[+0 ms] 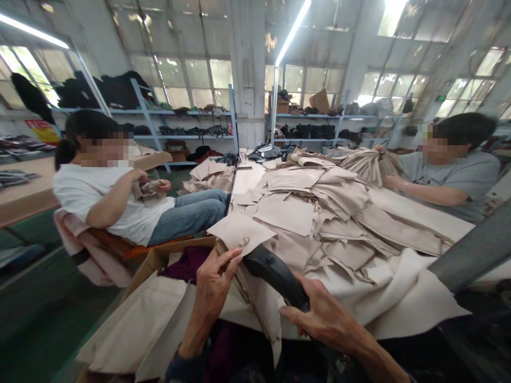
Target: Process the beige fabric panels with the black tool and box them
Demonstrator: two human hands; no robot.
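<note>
My left hand pinches the edge of a beige leather-like piece that carries a small gold-coloured metal fitting. My right hand is wrapped round the grip of a black hand-held tool with a curved body. The tool's front end lies against or just under the piece, close to my left fingertips; its tip is hidden. Below the two hands hangs a long beige strip with a brownish edge. A large heap of similar beige pieces covers the table beyond.
At left sits a person in a white shirt, handling a small beige piece. Across the heap at right, a person in grey holds a beige bundle. A cardboard box with beige sheets stands by my left arm. A grey post rises at right.
</note>
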